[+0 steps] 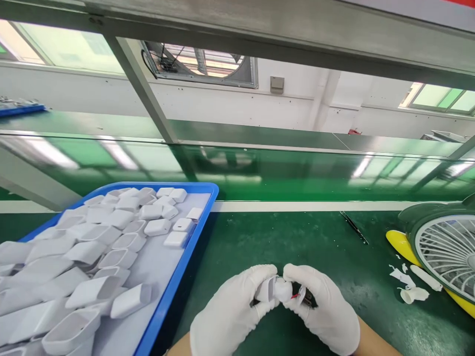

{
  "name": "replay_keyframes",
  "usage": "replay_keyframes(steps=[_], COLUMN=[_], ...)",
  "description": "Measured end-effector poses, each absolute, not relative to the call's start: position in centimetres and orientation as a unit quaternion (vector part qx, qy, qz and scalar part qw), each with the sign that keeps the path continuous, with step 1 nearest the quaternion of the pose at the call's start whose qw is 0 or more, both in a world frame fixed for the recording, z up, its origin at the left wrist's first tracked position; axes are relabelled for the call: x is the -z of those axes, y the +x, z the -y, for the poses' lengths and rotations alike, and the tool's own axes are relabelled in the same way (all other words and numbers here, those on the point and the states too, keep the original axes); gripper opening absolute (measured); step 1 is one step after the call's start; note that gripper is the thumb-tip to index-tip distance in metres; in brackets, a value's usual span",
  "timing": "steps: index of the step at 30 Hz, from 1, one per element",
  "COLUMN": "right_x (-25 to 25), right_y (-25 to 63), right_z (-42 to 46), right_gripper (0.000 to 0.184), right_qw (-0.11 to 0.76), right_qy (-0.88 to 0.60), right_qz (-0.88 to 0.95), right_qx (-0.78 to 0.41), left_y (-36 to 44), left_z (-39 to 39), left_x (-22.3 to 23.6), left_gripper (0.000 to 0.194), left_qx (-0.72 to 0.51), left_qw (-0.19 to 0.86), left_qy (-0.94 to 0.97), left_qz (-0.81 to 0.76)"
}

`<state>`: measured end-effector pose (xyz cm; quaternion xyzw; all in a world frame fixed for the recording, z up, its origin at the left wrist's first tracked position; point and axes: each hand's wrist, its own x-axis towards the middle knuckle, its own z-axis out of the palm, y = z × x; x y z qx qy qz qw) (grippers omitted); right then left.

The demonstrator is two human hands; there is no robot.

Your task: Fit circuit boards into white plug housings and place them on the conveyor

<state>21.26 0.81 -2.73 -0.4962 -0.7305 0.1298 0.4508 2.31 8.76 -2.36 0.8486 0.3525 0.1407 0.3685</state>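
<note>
White-gloved, your left hand (233, 311) and right hand (326, 309) meet at the lower middle of the view, just above a dark green table (260, 242). Your left fingers are curled partly closed, thumb and fingertips pinching a small white shell (264, 290). Your right fingers are bent in the same way around a dark part (308, 298) with a bit of red wire beside it; its exact shape is hidden by the glove. Between the two sets of fingertips sits a rounded white piece (283, 289); whether it is joined to the shell or to the dark part, you cannot tell from here.

To your left, a blue tray (200, 188) runs out of view. Many white casings (120, 258) crowd its left and middle, lying at mixed angles, several with open ends showing. Smaller white caps (176, 240) lie near its right rim, beside a bare strip of pale lining.

To your right, a thin dark tool (354, 227) lies slantwise on the table. Past it stands a fan (452, 252) with a round white grille and a yellow base, and torn white scraps (413, 295) lie just beside it. A glossy green panel (297, 173) runs across behind the table.
</note>
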Motion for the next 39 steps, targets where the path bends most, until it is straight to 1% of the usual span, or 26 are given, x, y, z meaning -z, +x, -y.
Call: replay_keyframes(steps=[4, 7, 9, 16, 19, 22, 23, 25, 27, 29, 30, 32, 33, 35, 36, 37, 38, 39], right_x=[2.7, 3.1, 3.3, 3.9, 4.2, 4.3, 4.2, 4.0, 3.6, 3.4, 3.3, 3.1, 3.0, 3.0, 3.0, 3.1, 3.2, 3.3], right_y=[21.3, 21.3, 21.1, 20.8, 20.9, 20.9, 20.9, 21.0, 21.2, 21.7, 22.0, 22.7, 22.9, 22.9, 22.6, 22.1, 21.5, 20.9], right_z=[-0.8, -0.7, -0.7, -1.0, -0.9, -0.8, -0.8, -0.8, -0.9, -1.0, -1.1, -1.2, -1.3, -1.3, -1.3, -1.3, -1.3, -1.3], right_gripper=[0.063, 0.06, 0.057, 0.059, 0.063, 0.067, 0.067, 0.071, 0.077, 0.083, 0.088, 0.094, 0.089, 0.062, 0.049, 0.043, 0.042, 0.045], right_qw=[0.416, 0.414, 0.411, 0.431, 0.417, 0.405, 0.405, 0.404, 0.399, 0.396, 0.402, 0.441, 0.467, 0.507, 0.513, 0.509, 0.502, 0.499], right_qy=[-0.5, -0.49, -0.496, -0.475, -0.499, -0.511, -0.511, -0.509, -0.515, -0.547, -0.562, -0.556, -0.536, -0.504, -0.501, -0.505, -0.509, -0.507], right_qz=[0.75, 0.758, 0.755, 0.751, 0.74, 0.731, 0.727, 0.71, 0.685, 0.658, 0.648, 0.635, 0.628, 0.617, 0.617, 0.626, 0.641, 0.656], right_qx=[-0.119, -0.119, -0.127, -0.157, -0.173, -0.199, -0.216, -0.272, -0.328, -0.333, -0.321, -0.307, -0.315, -0.329, -0.323, -0.306, -0.28, -0.252], left_y=[2.4, 2.6, 2.7, 2.9, 3.0, 3.1, 3.2, 3.4, 3.5, 3.6, 3.7, 3.8, 3.9, 4.2, 4.4, 4.6, 4.8, 5.0], left_z=[-8.8, -8.7, -8.6, -8.5, -8.2, -7.6, -7.5, -7.3, -7.4, -7.5, -7.5, -7.4, -7.4, -7.3, -7.3, -7.3, -7.2, -7.2], left_x=[2.1, 1.5, 1.2, 1.6, 1.6, 1.6, 1.6, 1.7, 1.8, 2.0, 2.0, 1.9, 1.7, 1.2, 0.8, 0.4, 0.1, -0.2], left_gripper=[0.026, 0.011, 0.007, 0.01, 0.012, 0.018, 0.018, 0.011, 0.014, 0.014, 0.011, 0.007, 0.01, 0.018, 0.022, 0.025, 0.029, 0.032], left_qx=[-0.161, -0.156, -0.158, -0.204, -0.193, -0.174, -0.171, -0.165, -0.172, -0.182, -0.181, -0.172, -0.171, -0.193, -0.211, -0.226, -0.235, -0.24], left_qw=[0.359, 0.348, 0.335, 0.31, 0.309, 0.298, 0.292, 0.283, 0.282, 0.311, 0.348, 0.461, 0.521, 0.61, 0.636, 0.653, 0.666, 0.679], left_qy=[0.866, 0.877, 0.885, 0.891, 0.891, 0.883, 0.883, 0.897, 0.915, 0.905, 0.885, 0.808, 0.758, 0.658, 0.616, 0.582, 0.556, 0.536], left_qz=[-0.309, -0.291, -0.283, -0.261, -0.272, -0.318, -0.326, -0.295, -0.234, -0.225, -0.252, -0.323, -0.353, -0.397, -0.414, -0.429, -0.438, -0.441])
